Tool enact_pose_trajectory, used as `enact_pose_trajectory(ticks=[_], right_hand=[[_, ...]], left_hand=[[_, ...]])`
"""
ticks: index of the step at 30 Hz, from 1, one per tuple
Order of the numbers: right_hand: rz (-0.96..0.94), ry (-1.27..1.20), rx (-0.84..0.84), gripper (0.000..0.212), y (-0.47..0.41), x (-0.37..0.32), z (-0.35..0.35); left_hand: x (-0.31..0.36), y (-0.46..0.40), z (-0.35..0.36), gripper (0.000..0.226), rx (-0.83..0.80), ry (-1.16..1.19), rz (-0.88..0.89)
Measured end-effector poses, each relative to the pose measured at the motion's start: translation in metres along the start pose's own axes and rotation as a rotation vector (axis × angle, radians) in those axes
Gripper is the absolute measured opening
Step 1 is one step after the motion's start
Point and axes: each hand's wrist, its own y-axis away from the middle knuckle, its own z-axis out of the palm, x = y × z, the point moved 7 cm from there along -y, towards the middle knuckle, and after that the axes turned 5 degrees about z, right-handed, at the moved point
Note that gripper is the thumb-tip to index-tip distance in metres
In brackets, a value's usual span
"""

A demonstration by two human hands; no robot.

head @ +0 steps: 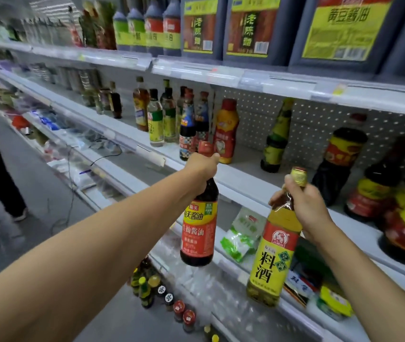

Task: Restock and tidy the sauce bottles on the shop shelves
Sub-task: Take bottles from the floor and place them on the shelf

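Soy sauce bottle [199,223] is gripped at the neck by left hand [202,166]; cooking wine bottle [276,245] likewise by right hand [302,206]. Both are held upright, hanging below and in front of the middle shelf [243,174], the left one nearer its gap.

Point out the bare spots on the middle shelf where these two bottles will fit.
One bare patch lies between the red squeeze bottle and the green-labelled bottle. Another, narrower, lies between that green-labelled bottle and the dark red-capped bottle. Left of the squeeze bottle, the bottle cluster is crowded; so are the far-right dark bottles.
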Motion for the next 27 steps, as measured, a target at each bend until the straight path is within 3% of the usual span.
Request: enact_pose_trajectory(ticks=[8,18,27], right_hand=[[-0.003,0.005,0.189,0.046,0.026,-0.004,-0.064],[0.004,0.145,0.396,0.047,0.076,0.003,-0.161],[0.029,0.2,0.553,0.051,0.109,0.005,-0.214]], left_hand=[[0.004,0.011,0.069,0.044,-0.193,-0.002,0.023],[0.009,0.057,0.175,0.029,-0.485,0.024,0.028],[0.019,0.07,0.234,0.041,-0.595,0.029,0.019]])
